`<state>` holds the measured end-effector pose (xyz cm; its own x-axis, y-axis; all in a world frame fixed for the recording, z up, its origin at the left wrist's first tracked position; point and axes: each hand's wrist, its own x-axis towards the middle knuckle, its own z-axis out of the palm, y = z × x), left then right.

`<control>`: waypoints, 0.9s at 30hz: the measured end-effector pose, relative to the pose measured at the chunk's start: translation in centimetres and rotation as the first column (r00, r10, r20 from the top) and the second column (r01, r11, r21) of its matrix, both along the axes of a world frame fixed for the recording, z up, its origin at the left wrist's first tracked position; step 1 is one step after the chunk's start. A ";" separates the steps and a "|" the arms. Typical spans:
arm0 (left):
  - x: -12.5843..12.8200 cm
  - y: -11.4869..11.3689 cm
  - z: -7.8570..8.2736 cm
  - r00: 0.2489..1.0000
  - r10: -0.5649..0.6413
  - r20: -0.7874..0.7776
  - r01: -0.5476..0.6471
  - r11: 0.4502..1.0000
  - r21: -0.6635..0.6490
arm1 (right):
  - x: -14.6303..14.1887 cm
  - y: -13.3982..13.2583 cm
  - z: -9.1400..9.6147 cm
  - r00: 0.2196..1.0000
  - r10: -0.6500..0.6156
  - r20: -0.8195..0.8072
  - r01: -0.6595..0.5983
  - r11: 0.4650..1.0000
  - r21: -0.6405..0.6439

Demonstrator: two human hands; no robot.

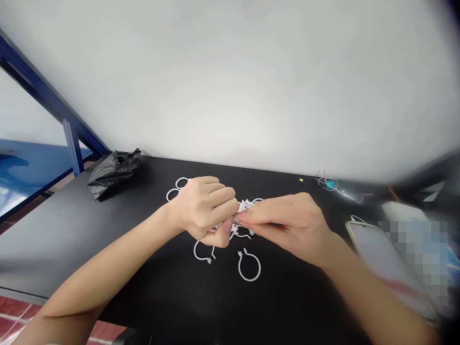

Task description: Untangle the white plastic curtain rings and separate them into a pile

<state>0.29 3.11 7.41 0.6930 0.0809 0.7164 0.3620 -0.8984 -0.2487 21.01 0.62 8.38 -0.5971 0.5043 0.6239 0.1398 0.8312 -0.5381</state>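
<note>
Both my hands meet over the middle of a black table [72, 230]. My left hand [203, 208] is curled shut and my right hand [287, 223] pinches toward it; together they grip a small white plastic ring piece [244, 207] between the fingertips. Several white plastic rings lie loose on the table around them: one [249, 266] just below my hands, another [203, 252] to its left, and more [178, 188] behind my left hand.
A crumpled black plastic bag [113, 172] sits at the table's back left. A phone [381, 254] lies at the right by my right forearm. A white wall rises behind the table; blue metal framing [72, 139] stands at left.
</note>
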 end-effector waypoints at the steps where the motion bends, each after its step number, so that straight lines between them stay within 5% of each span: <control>1: 0.0 0.1 0.0 1.000 -0.006 -0.001 0.006 1.000 0.003 | 0.0 0.0 0.1 1.000 -0.004 0.010 0.005 1.000 -0.003; 5: -0.4 1.0 -0.3 0.999 0.046 0.014 -0.046 0.998 -0.033 | -0.4 -0.2 0.3 0.994 -0.097 0.058 0.104 0.987 -0.122; 8: -0.6 2.0 -0.8 0.963 0.270 0.000 -0.266 0.949 -0.169 | -0.5 -0.4 0.4 0.965 -0.203 0.165 0.246 0.921 -0.303; 12: -0.9 3.2 -1.3 0.785 0.540 -0.303 -0.618 0.714 -0.328 | -0.1 -0.4 -0.2 0.844 -0.030 0.535 0.282 0.874 -0.396; 17: -2.4 4.3 -1.4 0.633 0.443 -0.635 -0.751 0.549 -0.366 | 0.3 -0.6 -1.9 0.669 0.183 0.720 0.210 0.883 -0.419; 23: -5.4 5.5 -0.9 0.343 0.407 -0.847 -0.939 0.119 -0.323 | -0.6 -1.0 -2.9 0.612 0.217 0.761 0.162 0.907 -0.389; 27: -5.9 6.0 -0.8 0.266 0.326 -0.907 -0.954 -0.047 -0.297 | -1.3 -1.0 -3.2 0.585 0.225 0.779 0.138 0.919 -0.369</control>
<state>-5.57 9.11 6.63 0.0073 0.8984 -0.4391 0.9880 -0.0743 -0.1357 19.71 -0.39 5.20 -0.7784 0.5312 -0.3346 0.6264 0.6216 -0.4704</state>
